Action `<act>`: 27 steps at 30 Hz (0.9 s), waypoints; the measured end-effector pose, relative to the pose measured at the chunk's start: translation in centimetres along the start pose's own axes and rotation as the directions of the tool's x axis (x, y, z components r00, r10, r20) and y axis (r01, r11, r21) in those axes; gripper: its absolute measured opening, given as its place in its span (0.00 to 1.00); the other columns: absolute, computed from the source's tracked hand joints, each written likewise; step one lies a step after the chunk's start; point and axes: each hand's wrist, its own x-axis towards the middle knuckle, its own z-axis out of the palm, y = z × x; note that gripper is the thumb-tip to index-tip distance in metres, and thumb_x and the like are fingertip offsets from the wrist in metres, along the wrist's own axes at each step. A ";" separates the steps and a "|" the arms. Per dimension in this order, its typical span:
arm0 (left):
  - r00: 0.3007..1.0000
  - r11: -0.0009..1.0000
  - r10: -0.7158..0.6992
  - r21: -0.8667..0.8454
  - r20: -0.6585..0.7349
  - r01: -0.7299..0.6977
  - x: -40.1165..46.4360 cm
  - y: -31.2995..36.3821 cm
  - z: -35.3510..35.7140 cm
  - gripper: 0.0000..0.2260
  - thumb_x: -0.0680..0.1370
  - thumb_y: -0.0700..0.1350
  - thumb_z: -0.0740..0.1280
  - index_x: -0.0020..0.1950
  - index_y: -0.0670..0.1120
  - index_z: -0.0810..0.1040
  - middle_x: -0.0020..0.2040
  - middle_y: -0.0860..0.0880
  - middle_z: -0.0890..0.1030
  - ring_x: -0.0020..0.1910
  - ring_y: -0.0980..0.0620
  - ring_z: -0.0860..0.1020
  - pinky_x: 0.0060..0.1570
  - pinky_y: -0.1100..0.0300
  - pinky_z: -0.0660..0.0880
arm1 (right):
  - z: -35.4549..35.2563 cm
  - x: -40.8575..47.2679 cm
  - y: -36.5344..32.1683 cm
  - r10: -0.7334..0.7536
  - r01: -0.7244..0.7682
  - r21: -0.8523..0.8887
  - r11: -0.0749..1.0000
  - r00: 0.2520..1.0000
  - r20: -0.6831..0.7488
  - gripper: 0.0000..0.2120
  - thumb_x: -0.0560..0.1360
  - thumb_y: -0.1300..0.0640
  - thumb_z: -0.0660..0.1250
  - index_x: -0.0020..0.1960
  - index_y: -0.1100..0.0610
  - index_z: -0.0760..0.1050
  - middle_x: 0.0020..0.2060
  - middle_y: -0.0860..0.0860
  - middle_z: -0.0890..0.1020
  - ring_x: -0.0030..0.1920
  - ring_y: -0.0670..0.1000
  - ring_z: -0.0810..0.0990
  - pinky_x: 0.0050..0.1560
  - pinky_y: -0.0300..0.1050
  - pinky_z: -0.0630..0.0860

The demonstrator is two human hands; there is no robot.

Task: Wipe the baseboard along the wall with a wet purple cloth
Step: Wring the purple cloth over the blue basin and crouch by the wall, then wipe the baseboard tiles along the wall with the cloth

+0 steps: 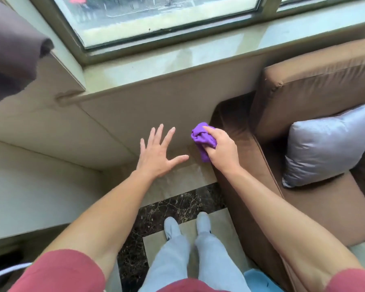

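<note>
The purple cloth [203, 140] is bunched in the right hand [220, 148], whose fingers are clamped round it, pressing it low on the wall [148, 106] below the window ledge [177, 66], just beside the brown sofa [303, 144]. The left hand [158, 152] is spread flat with fingers apart, bracing on the wall left of the cloth and holding nothing. Where wall meets floor [177, 186], a pale wet-looking streak shows under the cloth. To wipe well, it seems best to keep the wad pressed firmly, run it along the bottom strip away from the sofa, and turn it to a clean face as it soils.
</note>
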 end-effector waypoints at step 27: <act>0.962 0.978 -0.187 0.131 0.201 0.163 23.6 -29.3 57.3 0.44 0.72 0.78 0.35 0.82 0.56 0.40 0.84 0.48 0.39 0.82 0.45 0.38 0.77 0.34 0.42 | 46.5 22.0 46.9 -0.048 0.234 -0.545 0.805 0.942 0.333 0.32 0.75 0.56 0.71 0.76 0.47 0.65 0.75 0.54 0.68 0.65 0.61 0.76 0.59 0.56 0.78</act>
